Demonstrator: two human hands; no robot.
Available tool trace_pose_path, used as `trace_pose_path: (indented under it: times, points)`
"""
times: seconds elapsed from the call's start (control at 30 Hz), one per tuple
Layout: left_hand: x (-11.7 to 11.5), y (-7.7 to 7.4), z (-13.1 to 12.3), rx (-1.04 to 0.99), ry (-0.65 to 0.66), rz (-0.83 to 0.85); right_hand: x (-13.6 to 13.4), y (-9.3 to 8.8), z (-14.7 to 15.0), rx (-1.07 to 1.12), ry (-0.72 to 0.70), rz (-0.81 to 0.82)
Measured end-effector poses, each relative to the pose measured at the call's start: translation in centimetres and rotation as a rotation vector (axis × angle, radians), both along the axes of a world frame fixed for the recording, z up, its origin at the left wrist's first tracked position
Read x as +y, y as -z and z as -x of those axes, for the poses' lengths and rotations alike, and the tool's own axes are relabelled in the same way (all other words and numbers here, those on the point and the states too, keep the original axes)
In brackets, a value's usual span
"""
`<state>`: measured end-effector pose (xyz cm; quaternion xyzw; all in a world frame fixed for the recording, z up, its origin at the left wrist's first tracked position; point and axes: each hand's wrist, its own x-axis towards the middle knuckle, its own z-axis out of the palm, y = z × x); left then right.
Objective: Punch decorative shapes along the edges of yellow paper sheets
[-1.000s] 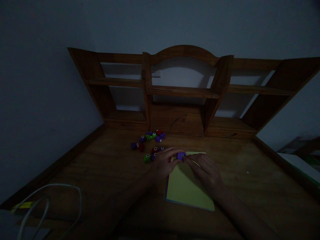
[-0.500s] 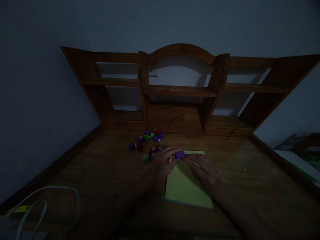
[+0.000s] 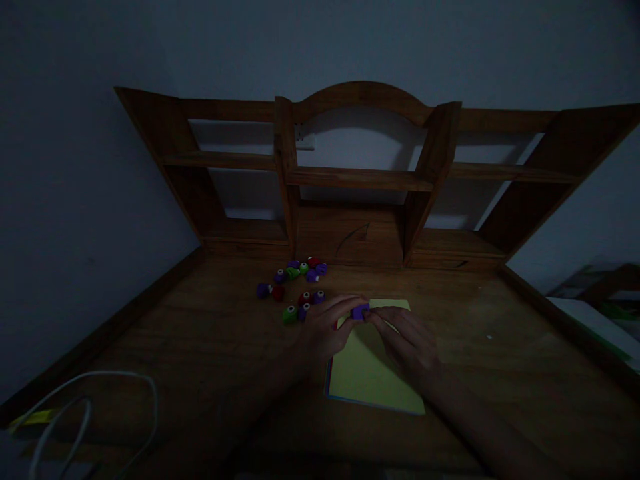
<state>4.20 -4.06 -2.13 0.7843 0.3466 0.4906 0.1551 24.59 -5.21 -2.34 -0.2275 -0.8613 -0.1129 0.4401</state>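
Currently in hand: one small purple piece, held over the far end of the yellow paper stack.
My left hand: fingers and thumb closed on the purple piece from its left, above the left edge of the paper stack.
My right hand: thumb and fingertips pinched together at the right side of the purple piece, above the paper stack; too dark to tell which part of it they grip.
Paper: yellow sheet uppermost, blue and reddish edges along the left; flat on my wooden desk.
Near cluster: four small pieces, green, red and purple, with pale round ends; left of the paper stack, just beside my left hand.
Far cluster: purple, green and red pieces close together; left of the paper stack and beyond its far edge.
Pair: dark purple piece and red piece, end to end; farther left of the paper stack.
Shelf unit: wooden, arched centre; beyond the paper stack.
White cable: looped; well left of the paper stack.
White speck: right of the paper stack.
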Motion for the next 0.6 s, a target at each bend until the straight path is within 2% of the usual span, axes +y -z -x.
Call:
trace_pose_path:
  times: [0.23, 0.47, 0.53, 0.6]
  points:
    - [0.2, -0.6, -0.3, -0.046, -0.019, 0.009, 0.2, -0.3, 0.2, 0.032, 0.016, -0.001]
    - [0.1, -1.0, -0.2, -0.071, -0.035, 0.093, 0.6, 0.0, 0.1, 0.101, 0.011, 0.065]
    - [0.2, -1.1, -0.4, -0.14, -0.024, 0.177, 0.7, 0.2, 0.1, 0.201, 0.061, 0.076]
    - [0.5, -1.2, -0.6, -0.278, 0.02, 0.341, 0.7, 0.2, 0.2, 0.282, 0.125, 0.113]
